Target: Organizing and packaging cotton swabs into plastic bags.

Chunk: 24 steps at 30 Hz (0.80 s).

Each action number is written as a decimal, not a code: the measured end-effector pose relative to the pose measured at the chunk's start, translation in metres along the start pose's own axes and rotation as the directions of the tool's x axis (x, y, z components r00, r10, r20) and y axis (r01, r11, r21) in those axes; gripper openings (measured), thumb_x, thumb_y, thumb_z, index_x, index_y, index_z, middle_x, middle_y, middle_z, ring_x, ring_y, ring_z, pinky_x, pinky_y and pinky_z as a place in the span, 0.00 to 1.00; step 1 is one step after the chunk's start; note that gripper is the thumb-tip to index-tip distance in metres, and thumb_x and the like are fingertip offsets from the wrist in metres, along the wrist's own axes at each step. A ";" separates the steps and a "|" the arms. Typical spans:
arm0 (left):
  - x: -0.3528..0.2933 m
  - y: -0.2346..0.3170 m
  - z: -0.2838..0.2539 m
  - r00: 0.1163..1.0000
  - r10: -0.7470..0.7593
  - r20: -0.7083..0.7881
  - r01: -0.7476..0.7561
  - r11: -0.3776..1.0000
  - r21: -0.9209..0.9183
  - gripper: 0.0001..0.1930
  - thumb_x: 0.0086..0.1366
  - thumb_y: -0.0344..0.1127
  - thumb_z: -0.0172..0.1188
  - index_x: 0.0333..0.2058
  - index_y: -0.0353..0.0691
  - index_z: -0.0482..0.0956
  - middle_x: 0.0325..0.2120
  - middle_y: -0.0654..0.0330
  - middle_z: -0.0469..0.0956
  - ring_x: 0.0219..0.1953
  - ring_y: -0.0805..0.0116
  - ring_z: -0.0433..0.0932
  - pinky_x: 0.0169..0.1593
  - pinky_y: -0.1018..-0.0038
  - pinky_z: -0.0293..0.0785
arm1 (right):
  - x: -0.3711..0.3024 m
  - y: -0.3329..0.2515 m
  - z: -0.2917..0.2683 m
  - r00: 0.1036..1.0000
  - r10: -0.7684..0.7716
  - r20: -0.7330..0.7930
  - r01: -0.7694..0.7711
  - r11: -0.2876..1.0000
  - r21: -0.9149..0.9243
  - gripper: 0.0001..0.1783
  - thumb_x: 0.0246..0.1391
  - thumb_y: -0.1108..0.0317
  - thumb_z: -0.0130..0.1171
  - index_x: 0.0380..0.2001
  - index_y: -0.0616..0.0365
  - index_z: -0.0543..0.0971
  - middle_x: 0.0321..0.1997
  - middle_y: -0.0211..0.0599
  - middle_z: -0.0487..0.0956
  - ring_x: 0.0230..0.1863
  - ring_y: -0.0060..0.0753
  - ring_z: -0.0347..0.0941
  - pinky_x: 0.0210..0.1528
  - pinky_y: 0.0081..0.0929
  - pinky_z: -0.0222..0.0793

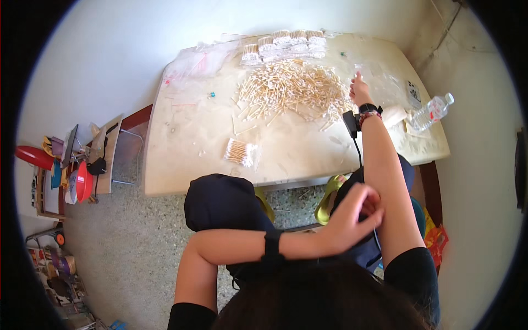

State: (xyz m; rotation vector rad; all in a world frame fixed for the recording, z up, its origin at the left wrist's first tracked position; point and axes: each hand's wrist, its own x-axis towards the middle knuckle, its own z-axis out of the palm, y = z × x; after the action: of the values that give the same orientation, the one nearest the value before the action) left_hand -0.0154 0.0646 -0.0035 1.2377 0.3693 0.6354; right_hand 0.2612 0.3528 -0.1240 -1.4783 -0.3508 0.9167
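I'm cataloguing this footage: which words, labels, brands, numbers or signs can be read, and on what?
None that I can read with confidence.
Bottle: red marks, too small.
Clear plastic beside it: dark marks, too blurred.
Left-side bags: red marks, too faint.

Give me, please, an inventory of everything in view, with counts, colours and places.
table: one, cream, centre
loose cotton swabs: uncounted heap, tan with white tips, mid-table
swab bundles: several, white and tan, behind the heap
small swab pack: one, tan and white, near the front edge
clear plastic bags: several, colourless, table's far left and right
bottle: one, clear, table's right
slippers: two, yellow-green, under the front edge
basin: at least one, red, far left
clutter: uncounted, mixed, lower left
floor: one, speckled grey, below
left hand: one, bare, at the right forearm
right hand: one, bare, right of the heap
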 end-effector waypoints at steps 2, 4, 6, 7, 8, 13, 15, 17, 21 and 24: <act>0.002 0.000 -0.003 0.998 -0.055 0.014 0.056 0.992 -0.116 0.13 0.61 0.28 0.56 0.42 0.35 0.63 0.35 0.62 0.66 0.38 0.77 0.69 0.44 0.80 0.67 | 0.012 0.003 -0.006 1.000 -0.006 -0.010 0.006 1.000 -0.016 0.28 0.57 0.39 0.40 0.27 0.55 0.70 0.11 0.23 0.59 0.09 0.21 0.51 0.11 0.21 0.47; 0.008 0.001 -0.012 1.000 -0.006 -0.023 0.001 0.981 -0.192 0.16 0.59 0.28 0.58 0.44 0.35 0.63 0.36 0.61 0.66 0.40 0.77 0.69 0.45 0.79 0.67 | 0.022 -0.003 -0.011 0.994 0.087 -0.065 -0.070 0.971 0.230 0.25 0.58 0.41 0.39 0.24 0.53 0.65 0.11 0.21 0.51 0.09 0.19 0.44 0.11 0.19 0.40; 0.020 0.001 -0.014 0.973 0.095 -0.211 -0.116 0.989 -0.088 0.16 0.59 0.28 0.58 0.43 0.35 0.63 0.37 0.61 0.66 0.41 0.76 0.69 0.46 0.79 0.67 | 0.032 -0.005 -0.014 0.991 0.081 -0.104 -0.049 0.959 0.281 0.25 0.59 0.42 0.37 0.24 0.52 0.64 0.11 0.22 0.50 0.10 0.19 0.44 0.11 0.19 0.40; 0.028 0.000 -0.015 0.905 0.208 -0.371 -0.208 0.977 0.041 0.16 0.58 0.28 0.59 0.43 0.34 0.63 0.38 0.61 0.65 0.41 0.76 0.69 0.46 0.79 0.67 | 0.036 -0.007 -0.013 0.986 0.072 -0.147 -0.018 0.941 0.338 0.24 0.59 0.42 0.36 0.24 0.51 0.63 0.12 0.22 0.50 0.10 0.20 0.43 0.11 0.19 0.39; 0.033 0.000 -0.018 0.906 0.126 -0.405 -0.157 0.987 -0.044 0.16 0.58 0.29 0.59 0.42 0.34 0.65 0.36 0.62 0.66 0.40 0.77 0.69 0.45 0.80 0.67 | 0.040 -0.008 -0.012 0.988 0.074 -0.139 -0.024 0.944 0.329 0.24 0.59 0.42 0.36 0.24 0.51 0.63 0.12 0.22 0.50 0.10 0.20 0.43 0.11 0.19 0.39; 0.011 0.007 -0.016 0.984 -0.041 -0.172 -0.014 0.952 -0.305 0.13 0.58 0.30 0.60 0.38 0.35 0.67 0.32 0.64 0.67 0.35 0.79 0.69 0.42 0.82 0.66 | 0.054 -0.009 -0.015 0.993 0.022 -0.117 0.019 0.941 0.337 0.25 0.59 0.41 0.37 0.25 0.53 0.64 0.13 0.23 0.53 0.12 0.19 0.47 0.13 0.19 0.41; 0.006 0.006 -0.021 0.987 -0.138 -0.083 0.121 0.976 -0.183 0.12 0.57 0.29 0.60 0.36 0.34 0.68 0.33 0.63 0.67 0.36 0.78 0.68 0.42 0.81 0.66 | 0.057 -0.011 -0.011 0.995 0.008 -0.096 0.023 0.948 0.317 0.25 0.59 0.42 0.37 0.25 0.53 0.64 0.13 0.23 0.53 0.12 0.19 0.47 0.13 0.19 0.42; 0.017 0.002 -0.022 0.971 0.085 -0.223 -0.101 0.993 -0.059 0.14 0.56 0.30 0.61 0.38 0.34 0.67 0.36 0.62 0.66 0.38 0.77 0.68 0.43 0.80 0.67 | 0.054 -0.012 0.000 0.994 -0.017 -0.111 0.051 0.949 0.310 0.24 0.59 0.42 0.37 0.25 0.53 0.63 0.14 0.23 0.53 0.12 0.19 0.46 0.13 0.19 0.42; 0.017 0.012 -0.017 0.956 0.012 -0.294 -0.125 0.921 -0.369 0.18 0.54 0.30 0.63 0.40 0.33 0.66 0.38 0.60 0.67 0.40 0.76 0.68 0.44 0.79 0.67 | 0.052 -0.018 0.001 0.992 -0.021 -0.122 0.058 0.950 0.306 0.24 0.59 0.43 0.38 0.26 0.54 0.64 0.15 0.25 0.54 0.13 0.20 0.47 0.13 0.19 0.44; -0.001 0.015 -0.015 0.949 -0.310 0.057 0.294 0.805 -0.516 0.17 0.53 0.30 0.64 0.39 0.34 0.67 0.39 0.60 0.66 0.42 0.78 0.68 0.45 0.79 0.66 | 0.048 -0.023 0.006 0.992 -0.023 -0.127 0.057 0.959 0.278 0.24 0.59 0.43 0.38 0.27 0.55 0.64 0.16 0.26 0.56 0.13 0.20 0.48 0.13 0.19 0.44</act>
State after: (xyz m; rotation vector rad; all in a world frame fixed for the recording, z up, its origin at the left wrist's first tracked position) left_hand -0.0287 0.0782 0.0060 0.6282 0.3789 0.4345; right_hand 0.2944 0.3942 -0.1174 -1.2529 -0.1513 0.8029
